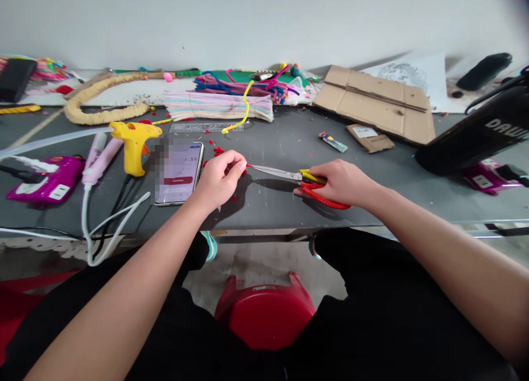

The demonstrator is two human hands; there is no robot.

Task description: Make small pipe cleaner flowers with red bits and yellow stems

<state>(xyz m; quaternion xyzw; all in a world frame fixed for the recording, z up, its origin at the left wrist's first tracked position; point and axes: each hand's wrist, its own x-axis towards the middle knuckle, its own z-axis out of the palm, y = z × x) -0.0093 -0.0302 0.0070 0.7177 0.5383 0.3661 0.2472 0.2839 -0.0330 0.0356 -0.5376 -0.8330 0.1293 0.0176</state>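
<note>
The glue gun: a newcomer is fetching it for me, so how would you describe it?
On the gray table, find the phone beside the left hand. Just left of the phone lies the glue gun, pistol-shaped and yellow. Its orange trigger and color set it apart from the slim pink tool beside it.

White letters on the black cylindrical bottle read "DAW", the next letter unclear; the rectangular glass-screened phone shows ":55", preceding digits obscured.
</note>
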